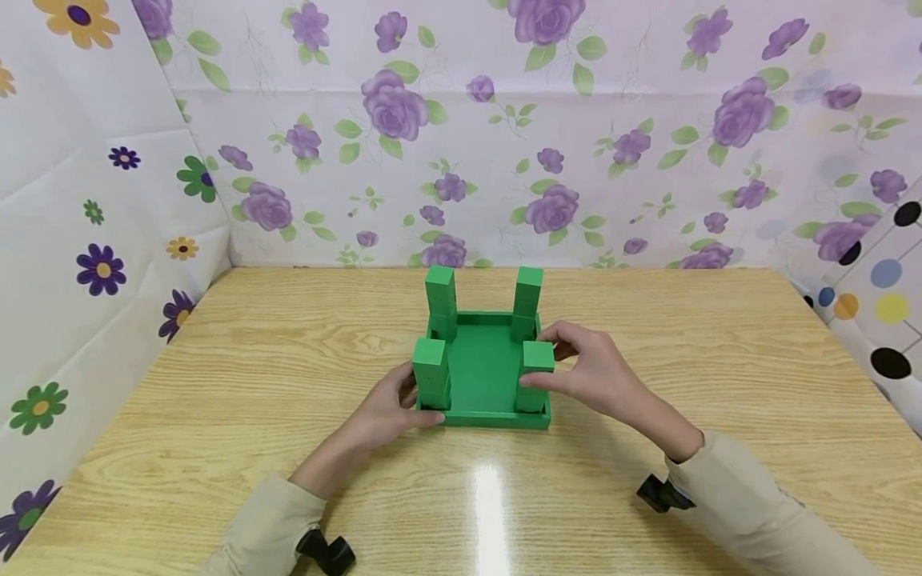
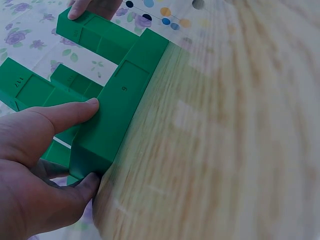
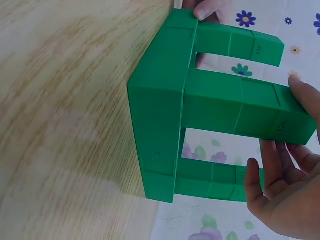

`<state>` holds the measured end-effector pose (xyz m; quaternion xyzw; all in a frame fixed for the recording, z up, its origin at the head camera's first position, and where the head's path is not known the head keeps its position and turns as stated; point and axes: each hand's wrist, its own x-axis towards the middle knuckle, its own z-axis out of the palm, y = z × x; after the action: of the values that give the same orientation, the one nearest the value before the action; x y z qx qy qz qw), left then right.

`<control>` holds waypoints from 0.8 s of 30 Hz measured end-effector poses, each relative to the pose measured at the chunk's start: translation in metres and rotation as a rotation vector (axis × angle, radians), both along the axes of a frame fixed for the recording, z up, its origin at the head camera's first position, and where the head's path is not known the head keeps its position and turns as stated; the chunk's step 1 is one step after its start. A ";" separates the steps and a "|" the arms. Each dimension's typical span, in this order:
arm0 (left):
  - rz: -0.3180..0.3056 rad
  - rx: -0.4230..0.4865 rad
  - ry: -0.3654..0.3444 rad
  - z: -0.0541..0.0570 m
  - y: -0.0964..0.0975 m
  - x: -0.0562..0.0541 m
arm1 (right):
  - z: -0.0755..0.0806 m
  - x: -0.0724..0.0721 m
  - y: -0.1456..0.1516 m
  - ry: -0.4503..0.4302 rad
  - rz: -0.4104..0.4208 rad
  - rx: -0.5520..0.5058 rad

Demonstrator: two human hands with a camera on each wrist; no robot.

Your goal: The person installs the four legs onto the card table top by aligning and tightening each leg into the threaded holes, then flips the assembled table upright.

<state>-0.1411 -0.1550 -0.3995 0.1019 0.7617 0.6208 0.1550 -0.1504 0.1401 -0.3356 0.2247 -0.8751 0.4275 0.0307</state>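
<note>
A shallow green tray (image 1: pixel 484 419) lies on the wooden table, with a green block column upright at each corner. My right hand (image 1: pixel 596 374) grips the top of the near right column (image 3: pixel 212 102), thumb on one side and fingers on the other. At the near left corner, my left hand (image 1: pixel 392 406) holds the tray's rim, its thumb on the front wall (image 2: pixel 117 107). Beside it stands the near left column (image 1: pixel 430 372). The far left column (image 1: pixel 442 300) and far right column (image 1: pixel 528 300) have no hand on them. Seams show the columns are stacked pieces.
The wooden table (image 1: pixel 302 320) stretches around the tray to both sides. Behind it hangs a purple-flowered cloth (image 1: pixel 461 144). Another flowered cloth (image 1: pixel 101 200) borders the left side, and a dotted cloth (image 1: pixel 871 296) the right. A black wrist device (image 1: pixel 327 552) sits at the left sleeve.
</note>
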 end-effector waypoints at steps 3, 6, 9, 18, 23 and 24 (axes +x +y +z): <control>0.000 0.002 -0.002 0.000 0.000 0.000 | -0.001 0.001 0.000 0.071 0.011 0.031; 0.000 0.005 -0.005 -0.001 0.000 0.000 | -0.001 0.001 0.001 0.098 0.049 0.033; -0.002 0.009 -0.004 -0.001 0.001 0.000 | -0.001 -0.003 0.007 0.005 0.130 -0.027; 0.018 0.003 -0.010 -0.001 0.000 0.001 | 0.004 -0.023 0.028 -0.342 0.462 -0.204; 0.012 0.012 -0.002 -0.001 0.000 0.001 | 0.004 -0.027 0.028 -0.355 0.521 -0.226; 0.008 0.015 0.000 -0.001 0.000 0.001 | 0.004 -0.027 0.028 -0.353 0.516 -0.222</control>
<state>-0.1406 -0.1549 -0.4000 0.1002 0.7575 0.6270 0.1516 -0.1775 0.1678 -0.3315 0.3566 -0.7292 0.5463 -0.2065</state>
